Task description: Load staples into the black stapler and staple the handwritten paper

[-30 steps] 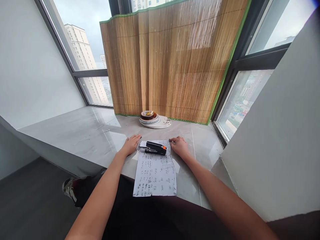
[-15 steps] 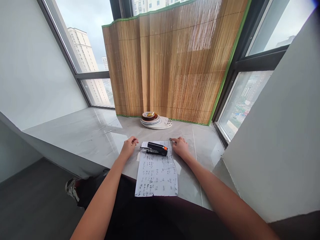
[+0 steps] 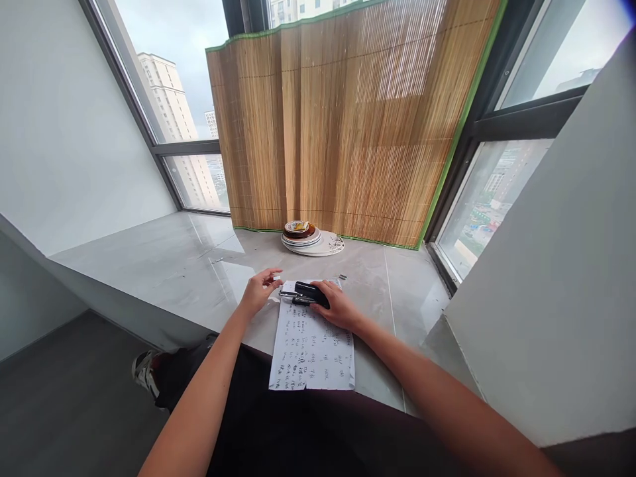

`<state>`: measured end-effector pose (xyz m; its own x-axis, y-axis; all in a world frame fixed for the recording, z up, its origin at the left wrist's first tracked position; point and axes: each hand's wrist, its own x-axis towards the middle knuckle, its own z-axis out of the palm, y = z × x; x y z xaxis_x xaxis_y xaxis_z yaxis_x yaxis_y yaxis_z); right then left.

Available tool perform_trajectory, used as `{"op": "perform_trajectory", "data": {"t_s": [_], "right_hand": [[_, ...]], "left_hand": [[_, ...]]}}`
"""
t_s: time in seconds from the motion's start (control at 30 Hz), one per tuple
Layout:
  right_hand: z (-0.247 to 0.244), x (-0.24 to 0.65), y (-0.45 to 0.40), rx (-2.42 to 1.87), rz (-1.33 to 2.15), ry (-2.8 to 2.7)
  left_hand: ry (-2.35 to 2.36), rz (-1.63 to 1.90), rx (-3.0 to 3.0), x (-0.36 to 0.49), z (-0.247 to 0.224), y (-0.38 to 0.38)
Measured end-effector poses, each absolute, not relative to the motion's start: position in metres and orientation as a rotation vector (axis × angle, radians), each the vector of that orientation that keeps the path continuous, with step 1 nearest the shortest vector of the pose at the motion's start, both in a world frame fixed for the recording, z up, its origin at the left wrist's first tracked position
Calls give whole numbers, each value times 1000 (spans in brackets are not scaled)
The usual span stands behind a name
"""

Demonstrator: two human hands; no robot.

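A black stapler (image 3: 305,290) lies across the upper part of a handwritten sheet of paper (image 3: 318,358). Its metal rail sticks out at the left end. My right hand (image 3: 338,305) wraps over the stapler's right end and hides it. Just left of the stapler, my left hand (image 3: 261,291) is raised with its fingers apart and nothing visible in them. Beyond the paper's top right corner, a short strip of staples (image 3: 342,277) rests on the tiled ledge (image 3: 368,278).
A stack of plates (image 3: 318,245) stands at the back of the ledge, in front of a bamboo blind (image 3: 338,132). A wall (image 3: 556,298) rises on the right. The ledge's front edge runs close to my lap, and a shoe (image 3: 145,374) shows at lower left.
My right hand has left the staple strip on the ledge and moved left onto the stapler. My left hand has spread its fingers and shifted slightly right.
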<state>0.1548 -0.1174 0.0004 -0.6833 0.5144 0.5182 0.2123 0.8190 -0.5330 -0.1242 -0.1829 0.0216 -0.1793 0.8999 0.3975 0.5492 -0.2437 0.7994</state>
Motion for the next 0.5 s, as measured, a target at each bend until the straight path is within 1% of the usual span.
{"op": "perform_trajectory", "data": {"t_s": [0.17, 0.27, 0.5], "right_hand": [[-10, 154, -110, -558, 621, -2282], [-13, 154, -108, -556, 612, -2285], [-13, 153, -109, -544, 593, -2281]], "left_hand": [[1768, 1212, 1950, -116, 24, -186], [1707, 1143, 2032, -114, 20, -184], [1569, 996, 2019, -115, 12, -178]]}}
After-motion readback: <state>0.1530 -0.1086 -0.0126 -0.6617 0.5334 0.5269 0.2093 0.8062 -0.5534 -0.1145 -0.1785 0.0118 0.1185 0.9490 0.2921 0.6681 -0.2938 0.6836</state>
